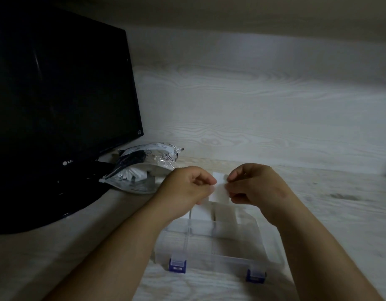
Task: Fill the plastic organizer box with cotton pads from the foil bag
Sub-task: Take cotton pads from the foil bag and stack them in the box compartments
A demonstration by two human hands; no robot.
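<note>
A clear plastic organizer box [211, 253] with two blue latches lies open on the pale wood table in front of me. White cotton pads [225, 213] fill its far compartments. Above the box's far edge, my left hand [187, 187] and my right hand [255, 185] both pinch a white square cotton pad [219, 187] between their fingertips, one on each side. The silver foil bag [142, 170] lies open on its side to the left, with more white pads showing at its mouth.
A black LG monitor [57, 94] stands at the left, its base reaching toward the foil bag. A wood-grain wall panel [263, 105] rises behind the table. The pale table surface [339, 213] extends to the right of the box.
</note>
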